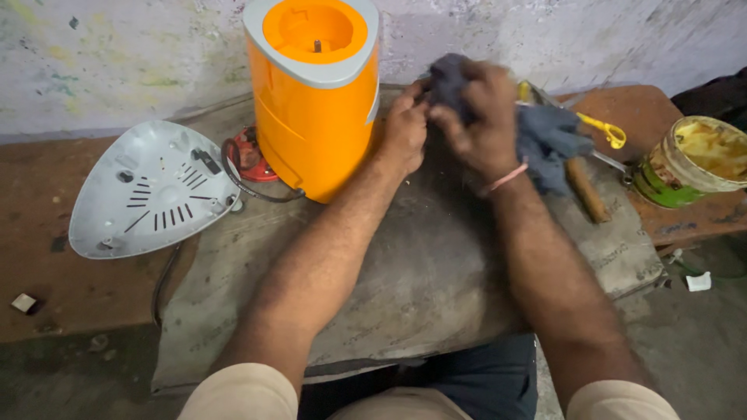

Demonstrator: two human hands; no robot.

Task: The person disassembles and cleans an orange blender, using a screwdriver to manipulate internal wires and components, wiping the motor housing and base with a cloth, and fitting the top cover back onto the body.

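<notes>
Both of my hands work a dark grey-blue cloth (pixel 545 140) at the back of a grey slab (pixel 420 280). My right hand (pixel 478 117) grips a bunched end of the cloth, while the rest hangs to the right. My left hand (pixel 405 128) pinches the same bunch from the left; what lies inside the bunch is hidden. Just left of my hands stands an orange mixer base (pixel 315 117) with a grey top rim and a metal spindle in its well.
A grey triangular bottom cover (pixel 148 190) lies at left, a black cord running from it. A red round part (pixel 250 155) sits behind the cord. At right are yellow-handled scissors (pixel 607 131), a wooden handle (pixel 587 190) and an open green tin (pixel 696 159).
</notes>
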